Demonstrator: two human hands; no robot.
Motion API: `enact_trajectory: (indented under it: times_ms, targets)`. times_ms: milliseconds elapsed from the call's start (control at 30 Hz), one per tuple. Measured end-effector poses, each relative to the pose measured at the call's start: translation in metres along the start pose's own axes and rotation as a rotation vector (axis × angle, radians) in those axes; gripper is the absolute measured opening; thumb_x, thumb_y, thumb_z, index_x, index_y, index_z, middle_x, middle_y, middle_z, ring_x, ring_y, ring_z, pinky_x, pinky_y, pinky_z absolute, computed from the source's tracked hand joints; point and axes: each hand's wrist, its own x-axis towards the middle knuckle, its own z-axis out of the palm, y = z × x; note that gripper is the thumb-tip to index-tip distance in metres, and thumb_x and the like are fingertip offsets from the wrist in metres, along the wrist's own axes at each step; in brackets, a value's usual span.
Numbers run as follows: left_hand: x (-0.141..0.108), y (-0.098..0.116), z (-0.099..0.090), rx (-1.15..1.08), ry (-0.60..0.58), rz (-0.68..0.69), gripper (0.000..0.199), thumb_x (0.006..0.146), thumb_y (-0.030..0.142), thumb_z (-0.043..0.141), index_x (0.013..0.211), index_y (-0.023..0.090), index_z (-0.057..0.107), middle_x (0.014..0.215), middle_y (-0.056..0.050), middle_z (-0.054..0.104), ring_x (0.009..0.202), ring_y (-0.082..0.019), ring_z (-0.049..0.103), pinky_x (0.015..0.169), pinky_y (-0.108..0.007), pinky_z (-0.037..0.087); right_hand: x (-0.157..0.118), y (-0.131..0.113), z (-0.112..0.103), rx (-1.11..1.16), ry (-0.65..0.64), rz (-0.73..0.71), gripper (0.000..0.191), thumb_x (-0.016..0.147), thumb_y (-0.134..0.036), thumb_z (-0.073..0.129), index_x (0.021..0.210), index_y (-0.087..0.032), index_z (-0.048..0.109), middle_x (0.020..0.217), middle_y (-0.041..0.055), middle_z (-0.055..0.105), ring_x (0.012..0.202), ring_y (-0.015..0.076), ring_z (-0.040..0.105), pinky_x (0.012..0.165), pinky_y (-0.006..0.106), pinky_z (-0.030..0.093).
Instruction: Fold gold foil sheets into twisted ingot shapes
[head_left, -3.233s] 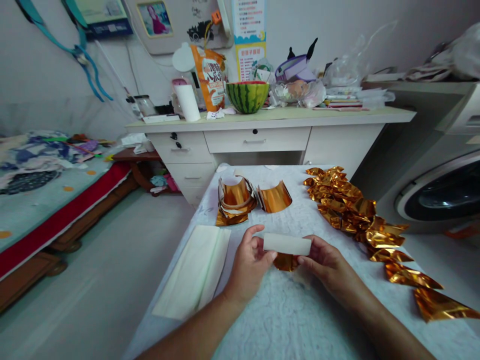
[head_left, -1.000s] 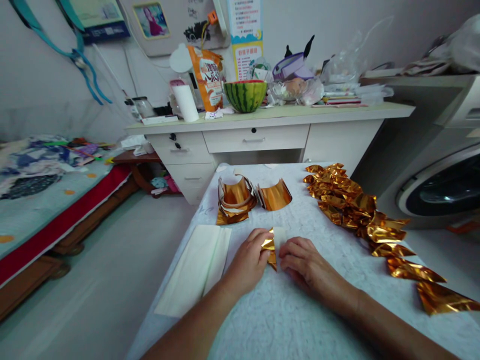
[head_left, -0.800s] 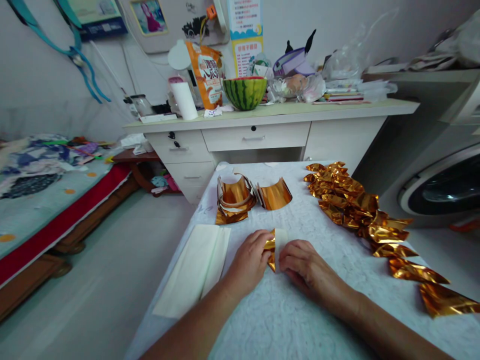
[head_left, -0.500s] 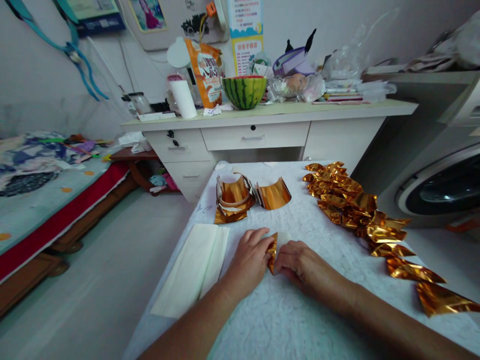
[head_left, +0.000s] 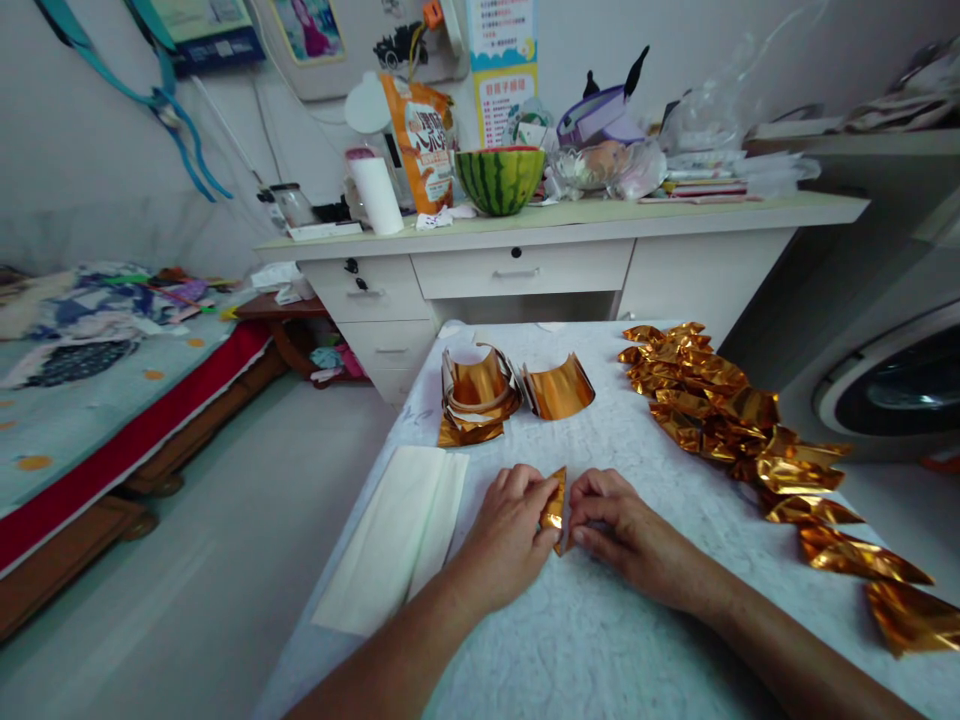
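On the cloth-covered table, a small folded piece of gold foil paper lies between my two hands. My left hand is closed on its left side, with the thumb and fingers pressing it down. At its right edge my right hand has bent fingers pinched near the lower corner; the exact contact is partly hidden. Beyond the hands sit a stack of curled gold foil sheets and one separate curled foil sheet. Pale paper sheets lie beside my left forearm.
Many folded gold foil pieces trail along the table's right side. Behind stands a white desk bearing a watermelon half, an orange pouch and bags. A bed is on the left, a washing machine on the right.
The pale strip that stuck out behind the foil between my hands no longer shows. My right hand's fingers have opened up slightly at the foil's edge. The whole view has shifted a little.
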Motion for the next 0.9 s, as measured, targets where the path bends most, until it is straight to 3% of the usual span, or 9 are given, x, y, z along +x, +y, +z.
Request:
enact_trajectory:
  times_ms: [367,900]
  targets:
    - [-0.004,0.001,0.000,-0.014,-0.036,-0.043,0.053,0.081,0.015,0.055,0.133,0.025,0.047,0.115,-0.005,0.051,0.108,-0.023,0.044,0.100,-0.039,0.036,0.003,-0.003,0.011,-0.130,0.092,0.101,0.012,0.081,-0.011,0.059,0.077,-0.020,0.065,0.093,0.0045,0.059,0.091,0.0211,0.051,0.082,0.037,0.040]
    - [-0.006,0.000,0.005,0.008,-0.042,-0.079,0.056,0.085,0.018,0.052,0.139,0.029,0.042,0.116,-0.005,0.055,0.108,-0.026,0.047,0.095,-0.042,0.037,0.006,-0.002,0.020,-0.264,0.129,0.136,0.009,0.079,-0.012,0.060,0.073,-0.019,0.059,0.089,0.0052,0.057,0.086,0.0215,0.050,0.076,0.037,0.039]
